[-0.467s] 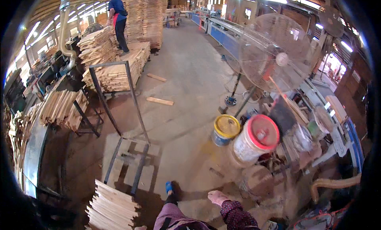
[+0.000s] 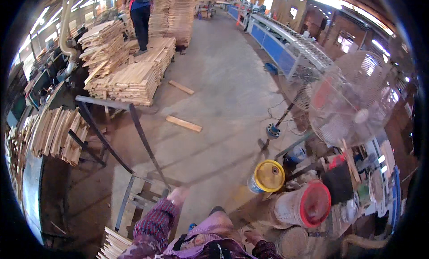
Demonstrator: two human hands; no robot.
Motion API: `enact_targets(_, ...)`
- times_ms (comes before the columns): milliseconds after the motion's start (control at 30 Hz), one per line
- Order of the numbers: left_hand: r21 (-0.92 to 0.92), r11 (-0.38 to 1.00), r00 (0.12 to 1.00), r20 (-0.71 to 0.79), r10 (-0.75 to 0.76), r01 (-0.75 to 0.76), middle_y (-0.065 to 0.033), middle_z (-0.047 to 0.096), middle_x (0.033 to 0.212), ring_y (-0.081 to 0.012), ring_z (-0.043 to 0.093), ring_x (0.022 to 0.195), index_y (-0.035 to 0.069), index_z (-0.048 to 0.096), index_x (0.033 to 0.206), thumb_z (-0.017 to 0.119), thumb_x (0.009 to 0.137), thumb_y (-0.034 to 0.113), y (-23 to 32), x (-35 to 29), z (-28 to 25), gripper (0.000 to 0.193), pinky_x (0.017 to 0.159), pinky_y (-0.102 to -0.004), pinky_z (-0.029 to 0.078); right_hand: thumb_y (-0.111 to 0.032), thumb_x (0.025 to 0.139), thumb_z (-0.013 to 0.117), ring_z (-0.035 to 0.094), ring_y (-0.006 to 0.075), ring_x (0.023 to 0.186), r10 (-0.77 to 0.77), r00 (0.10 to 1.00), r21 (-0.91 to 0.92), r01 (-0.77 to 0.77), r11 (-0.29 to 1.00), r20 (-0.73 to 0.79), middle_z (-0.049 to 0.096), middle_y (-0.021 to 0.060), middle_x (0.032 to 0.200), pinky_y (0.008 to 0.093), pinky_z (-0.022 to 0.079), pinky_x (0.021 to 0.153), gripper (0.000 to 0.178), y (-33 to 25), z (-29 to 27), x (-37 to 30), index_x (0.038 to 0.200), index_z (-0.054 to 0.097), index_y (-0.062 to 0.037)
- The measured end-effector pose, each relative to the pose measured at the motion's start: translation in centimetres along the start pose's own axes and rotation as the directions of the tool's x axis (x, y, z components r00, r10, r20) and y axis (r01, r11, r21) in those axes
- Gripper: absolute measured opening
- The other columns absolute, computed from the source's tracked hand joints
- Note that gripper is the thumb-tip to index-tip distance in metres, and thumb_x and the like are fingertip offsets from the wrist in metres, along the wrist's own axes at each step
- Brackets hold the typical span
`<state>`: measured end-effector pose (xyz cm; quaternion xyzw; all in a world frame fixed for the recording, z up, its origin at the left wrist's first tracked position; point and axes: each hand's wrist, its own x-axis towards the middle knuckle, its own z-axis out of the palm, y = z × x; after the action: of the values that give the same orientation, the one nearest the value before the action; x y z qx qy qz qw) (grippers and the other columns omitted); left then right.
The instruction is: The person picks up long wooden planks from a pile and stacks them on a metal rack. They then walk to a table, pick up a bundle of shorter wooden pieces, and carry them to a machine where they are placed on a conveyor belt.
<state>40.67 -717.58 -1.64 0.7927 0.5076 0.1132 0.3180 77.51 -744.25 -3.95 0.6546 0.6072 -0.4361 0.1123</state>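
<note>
L. hand (image 2: 178, 195), bare, plaid-patterned sleeve: nr. foot of dark-grey metal upright frame (image 2: 103, 102), its R post; contact unclear. Grip: blurred, can't tell if grasping or released.

R. hand (image 2: 254, 236), bare, dark patterned cuff: low, beside wearer's purple apron (image 2: 214, 227). Grip: can't tell; part-blurred.

Frame loc.: left of ctr., on concrete floor, top bar uppermost, low base bars running toward wearer.

Pale wood strips (image 2: 114, 245), 1 bundle: lower L, by frame's near end, partly behind L. sleeve.

Blue bucket w/ yellow lid (image 2: 269, 176), 1: R of ctr. White bucket w/ red rim (image 2: 290, 207), 1: just beside, nearer wearer.

Round wire-cage fan (image 2: 361, 115), 1: upper R.

Flat wood pcs. on floor, 2: nearer pc. (image 2: 183, 123), farther pc. (image 2: 181, 87), well apart from both hands.

Low stack of tan boards (image 2: 129, 82): upper L; person in dark clothes (image 2: 140, 22) standing on top.
</note>
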Motion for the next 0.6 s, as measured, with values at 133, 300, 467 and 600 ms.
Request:
enact_targets(133,0.342,0.896,0.937,0.300,0.182,-0.284,-0.0151,0.061,0.093,-0.0290,0.059,0.087,0.005,0.059,0.096,0.047,0.081,0.015,-0.6,11.7,-2.3,0.022,0.074,-0.0377,0.049,-0.026,0.083,0.051,0.061,0.0246,0.077,-0.087,0.979,-0.033,0.094,0.995,0.185,0.063,0.0094,0.080,0.0405,0.047,0.067,0.022,2.1,-3.0,5.2,0.085,0.064,-0.0077)
enact_targets(300,0.301,0.841,0.887,0.040,0.459,-0.449,-0.0145,0.062,0.089,-0.0297,0.061,0.079,0.008,0.061,0.097,0.050,0.079,0.015,-3.3,16.6,-3.8,0.023,0.068,-0.0392,0.049,-0.025,0.081,0.051,0.061,0.0230,0.070,-0.107,0.978,-0.068,0.121,0.990,0.179,0.063,0.0097,0.076,0.0385,0.046,0.063,0.023,3.4,-12.5,14.3,0.084,0.063,-0.0052)
enact_targets(467,0.280,0.960,0.938,0.334,-0.096,-0.002,-0.0157,0.062,0.078,-0.0307,0.061,0.069,0.006,0.064,0.083,0.053,0.075,0.020,-7.5,16.3,-5.4,0.019,0.061,-0.0424,0.048,-0.024,0.078,0.052,0.060,0.0214,0.067,0.346,0.925,0.503,-0.377,0.778,0.158,0.062,0.0103,0.074,0.0359,0.046,0.060,0.025,-1.4,-31.1,23.8,0.085,0.061,-0.0019)
enact_targets(600,0.369,0.911,0.911,0.286,-0.299,0.183,-0.0178,0.063,0.087,-0.0356,0.062,0.080,0.004,0.059,0.096,0.047,0.083,0.020,-9.4,17.2,-4.9,0.025,0.066,-0.0448,0.051,-0.023,0.077,0.049,0.060,0.0212,0.064,0.223,0.969,0.311,-0.181,0.933,-0.106,0.062,0.0102,0.070,0.0338,0.046,0.060,0.025,-7.5,-44.9,31.9,0.087,0.061,-0.0035)
